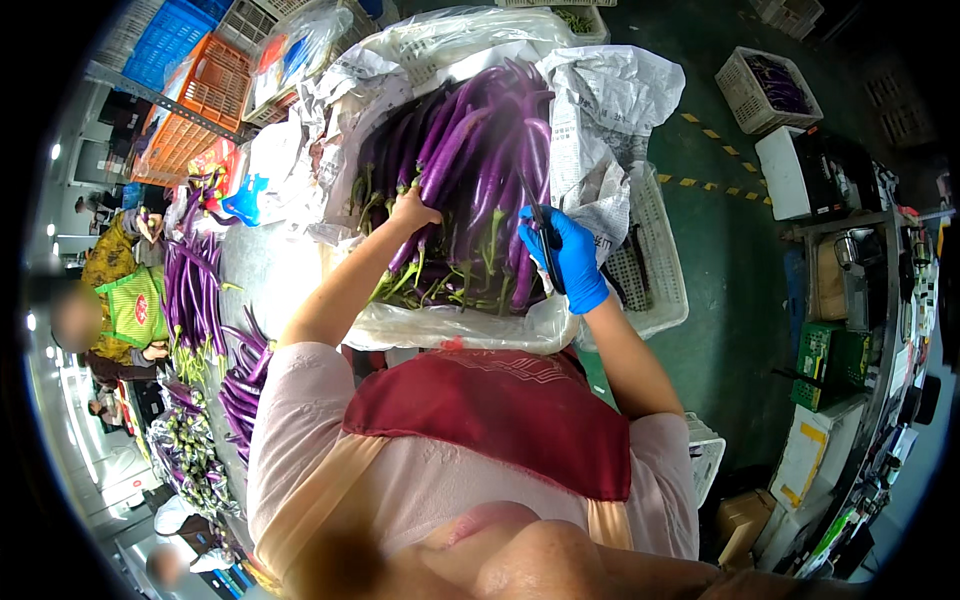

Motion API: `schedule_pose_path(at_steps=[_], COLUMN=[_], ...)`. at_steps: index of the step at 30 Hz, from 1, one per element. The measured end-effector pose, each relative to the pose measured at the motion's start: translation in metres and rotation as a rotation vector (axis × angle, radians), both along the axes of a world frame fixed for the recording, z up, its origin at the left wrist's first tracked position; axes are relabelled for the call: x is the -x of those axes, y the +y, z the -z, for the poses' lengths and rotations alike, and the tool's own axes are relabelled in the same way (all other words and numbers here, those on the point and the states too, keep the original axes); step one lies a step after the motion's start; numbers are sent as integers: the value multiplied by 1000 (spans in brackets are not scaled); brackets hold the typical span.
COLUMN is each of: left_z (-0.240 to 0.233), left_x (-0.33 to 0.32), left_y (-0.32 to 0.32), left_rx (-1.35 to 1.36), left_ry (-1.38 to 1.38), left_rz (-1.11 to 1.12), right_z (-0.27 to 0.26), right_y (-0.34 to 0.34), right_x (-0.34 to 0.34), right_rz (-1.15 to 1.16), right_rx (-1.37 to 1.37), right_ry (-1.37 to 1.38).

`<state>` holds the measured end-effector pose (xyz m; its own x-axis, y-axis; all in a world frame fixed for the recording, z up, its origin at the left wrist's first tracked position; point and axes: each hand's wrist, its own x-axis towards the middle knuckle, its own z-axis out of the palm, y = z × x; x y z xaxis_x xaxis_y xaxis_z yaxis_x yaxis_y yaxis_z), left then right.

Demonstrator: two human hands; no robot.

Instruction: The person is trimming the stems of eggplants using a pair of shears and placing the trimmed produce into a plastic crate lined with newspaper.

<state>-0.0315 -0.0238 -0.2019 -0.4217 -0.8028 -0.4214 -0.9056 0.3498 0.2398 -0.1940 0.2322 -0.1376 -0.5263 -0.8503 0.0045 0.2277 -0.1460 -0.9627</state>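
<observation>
A white plastic crate [559, 330], lined with clear film and newspaper [600, 112], holds many long purple eggplants [487, 157]. My bare left hand [411, 210] is closed around the stem end of an eggplant [450, 150] at the left of the pile. In my right hand [566, 259], which wears a blue glove, is a dark-handled pair of scissors [551, 251]; the blades point up over the pile's right side. Green stems of other eggplants lie at the crate's near side.
On the metal table [244, 259] at the left lie heaps of eggplants [196, 292]. A person in a green apron [135, 307] stands beyond. Orange crates [199, 105] rise at upper left. Another white crate [667, 277] is on the right, and a shelf [892, 262] stands at far right.
</observation>
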Motion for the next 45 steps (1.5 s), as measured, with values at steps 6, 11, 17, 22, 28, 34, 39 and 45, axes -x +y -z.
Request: schedule_pose_path(at_steps=[6,11,17,22,28,34,39,45], left_z=[-8,-5,-57,-101,-103,-104,-57,-19], left_x=[-3,-20,-20,-29,-22,26,53,63], left_y=[17,-13,-16,-18,-7,38,58,57], left_rx=[-51,-512,-1099,-1489,-1542,-1086,-994,-1033], left_ry=[42,451,741,1020,1247,1365,1091,1084], left_rz=[-4,-232,-189,-356,-170,-188,-555,-570], right_z=[-8,-16,-7,-7,-6,-38,31,20], right_y=[1,2,1,-1,-11,-47,-75,-78], right_x=[-2,0,-3,3,5,-42,-33,-50], right_rz=[-10,-51,20,-4,-118,106,21,87], right_rx=[-21,-31,-55,56,63,-6,-200,-482], right_ry=[-92,-246,241,-535,-570,-534,84,605])
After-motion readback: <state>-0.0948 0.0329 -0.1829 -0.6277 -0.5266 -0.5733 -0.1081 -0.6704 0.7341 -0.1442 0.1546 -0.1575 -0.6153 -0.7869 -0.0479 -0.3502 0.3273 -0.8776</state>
